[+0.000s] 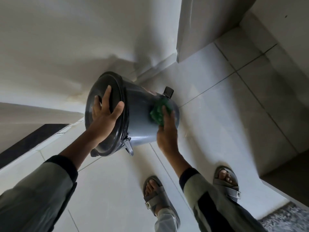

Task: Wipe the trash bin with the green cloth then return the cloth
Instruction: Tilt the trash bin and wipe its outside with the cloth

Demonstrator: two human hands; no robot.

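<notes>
A grey round trash bin (pixel 138 118) with a dark lid (pixel 100 91) stands on the tiled floor near a wall corner. My left hand (pixel 105 113) lies flat on the lid, fingers spread. My right hand (pixel 167 131) presses a crumpled green cloth (pixel 158 113) against the bin's right side, low near its base. A black foot pedal (pixel 168 92) sticks out at the bottom of the bin. A metal hinge bracket (pixel 129 146) shows at the lid's near edge.
White walls (pixel 66 39) rise behind the bin, and a pillar edge (pixel 192 30) stands at the upper right. My two feet in grey sandals (pixel 155 196) are on the pale tiles below. A grey mat (pixel 287 218) lies at the bottom right, a dark strip (pixel 30 141) at left.
</notes>
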